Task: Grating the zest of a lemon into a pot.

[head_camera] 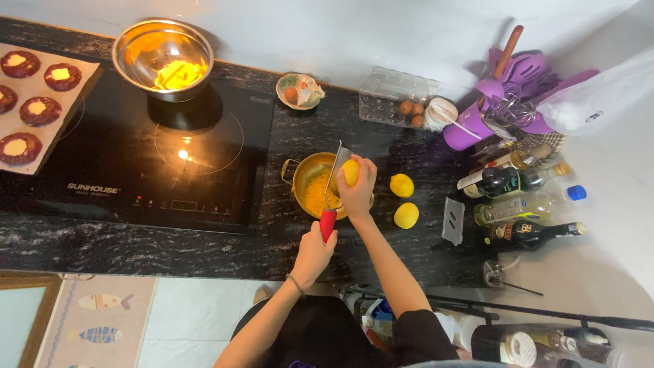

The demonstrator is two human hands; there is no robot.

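Right hand (357,189) grips lemon (350,172) against grater (335,174); left hand (313,252) clasps its red handle (328,223).

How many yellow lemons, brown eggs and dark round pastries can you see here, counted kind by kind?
Lemons: 3, one in the right hand over the gold pot, two on the counter.
Eggs in the clear tray: 3.
Pastries on the paper: 6, some cut off by the edge.
Total: 12.
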